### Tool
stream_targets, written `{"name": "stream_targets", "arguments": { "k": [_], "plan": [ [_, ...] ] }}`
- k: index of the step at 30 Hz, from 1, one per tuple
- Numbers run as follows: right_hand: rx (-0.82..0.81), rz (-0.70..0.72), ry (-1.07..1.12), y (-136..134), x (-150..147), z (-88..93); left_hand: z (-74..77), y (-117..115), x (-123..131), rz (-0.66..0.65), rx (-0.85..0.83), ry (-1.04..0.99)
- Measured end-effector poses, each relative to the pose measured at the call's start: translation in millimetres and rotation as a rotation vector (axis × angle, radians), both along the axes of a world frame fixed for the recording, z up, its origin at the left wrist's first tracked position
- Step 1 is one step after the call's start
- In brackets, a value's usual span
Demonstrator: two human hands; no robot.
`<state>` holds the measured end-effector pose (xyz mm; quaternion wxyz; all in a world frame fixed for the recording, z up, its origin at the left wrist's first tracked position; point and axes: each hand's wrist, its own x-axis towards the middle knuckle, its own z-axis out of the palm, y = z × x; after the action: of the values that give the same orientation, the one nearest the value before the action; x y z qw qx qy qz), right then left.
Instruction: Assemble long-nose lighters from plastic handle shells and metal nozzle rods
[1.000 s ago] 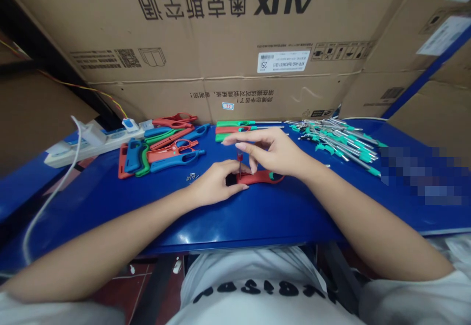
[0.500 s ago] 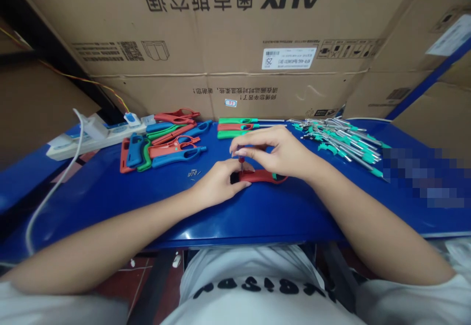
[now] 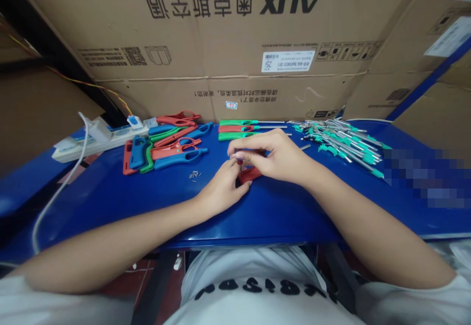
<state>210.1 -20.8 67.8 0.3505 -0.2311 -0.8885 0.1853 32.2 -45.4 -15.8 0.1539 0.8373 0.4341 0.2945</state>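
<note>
My left hand (image 3: 225,183) is closed on the near end of a red lighter casing (image 3: 252,174), holding it against the blue table. Above it, my right hand (image 3: 277,154) pinches a small screwdriver (image 3: 240,162) with a dark red handle, standing upright with its tip down at the casing. Most of the casing is hidden behind my right hand. A short piece of metal rod (image 3: 304,147) shows just beyond that hand. Left of my left hand lies a small heap of screws (image 3: 195,175).
Red, blue and green lighter casings (image 3: 167,143) are piled at the left, near a white power strip (image 3: 99,141). Behind my hands lie long-nosed lighters (image 3: 237,129) in a row. Metal rods with green parts (image 3: 342,138) heap at the right. A cardboard box (image 3: 221,35) walls the back.
The red casing has swung so its far end points away to the back right, behind my right hand. The screwdriver stays upright over it. The view has tilted slightly.
</note>
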Motion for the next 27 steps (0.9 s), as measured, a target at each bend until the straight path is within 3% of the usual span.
{"name": "stream_targets", "arguments": {
  "k": [14, 19, 23, 27],
  "plan": [
    [0.052, -0.128, -0.019, -10, -6, -3.2, 3.1, 0, 1, 0.01, -0.022, 0.006],
    [0.005, -0.123, 0.146, -10, 0, 8.1, 12.8, 8, -12, -0.046, -0.071, 0.038],
    [0.038, -0.32, 0.271, 0, 27, 26.9, 27.2, 15, -30, -0.063, -0.109, 0.188],
    [0.138, -0.53, 0.078, 25, 69, 24.8, 31.7, 19, -36, -0.041, -0.124, 0.307]
  ]
}}
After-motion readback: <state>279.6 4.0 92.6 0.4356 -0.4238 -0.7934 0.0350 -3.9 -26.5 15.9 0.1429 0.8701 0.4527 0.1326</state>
